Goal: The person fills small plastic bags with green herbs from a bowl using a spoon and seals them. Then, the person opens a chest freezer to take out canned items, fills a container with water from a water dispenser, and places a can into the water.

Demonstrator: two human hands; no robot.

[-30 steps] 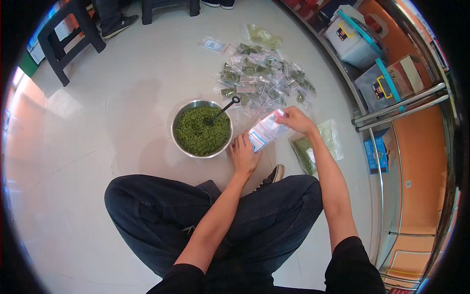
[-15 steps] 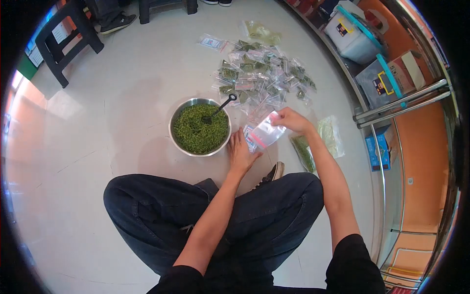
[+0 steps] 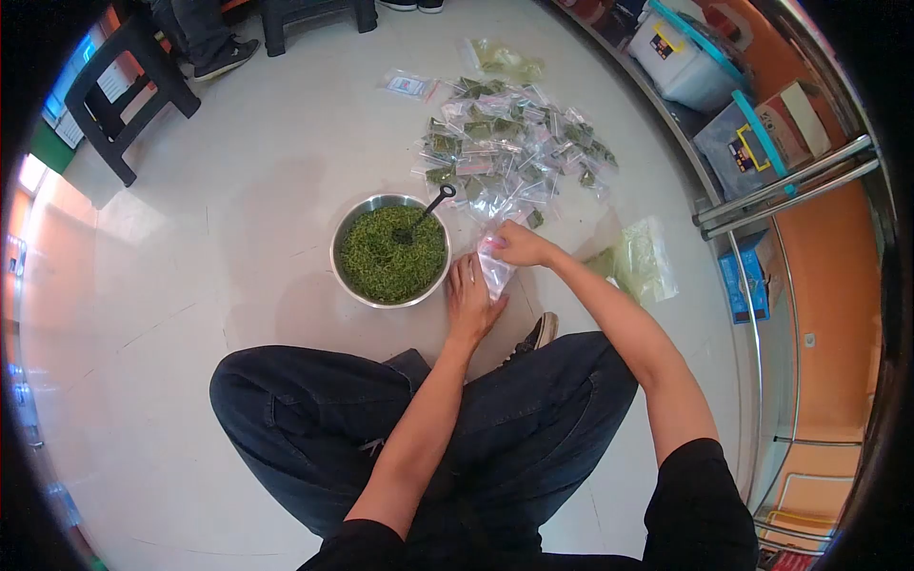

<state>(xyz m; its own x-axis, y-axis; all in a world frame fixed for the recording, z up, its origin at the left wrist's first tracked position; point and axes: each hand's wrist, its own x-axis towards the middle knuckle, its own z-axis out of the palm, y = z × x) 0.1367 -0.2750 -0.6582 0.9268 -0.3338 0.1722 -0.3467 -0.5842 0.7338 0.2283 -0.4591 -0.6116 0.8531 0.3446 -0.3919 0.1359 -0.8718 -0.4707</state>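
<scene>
Fingers [image 3: 507, 253] of right hand [image 3: 525, 246] are pinching the plastic bag [image 3: 494, 276] at its far end; left hand [image 3: 472, 306], grip indeterminable, is adjoining its near end.

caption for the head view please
Right hand holds a clear bag by the left hand, beside a bowl of greens.

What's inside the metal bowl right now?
The metal bowl holds a mass of fine green bits and a black utensil, its handle reaching past the rim. The green bits cover the bowl's bottom and the utensil's lower end.
</scene>
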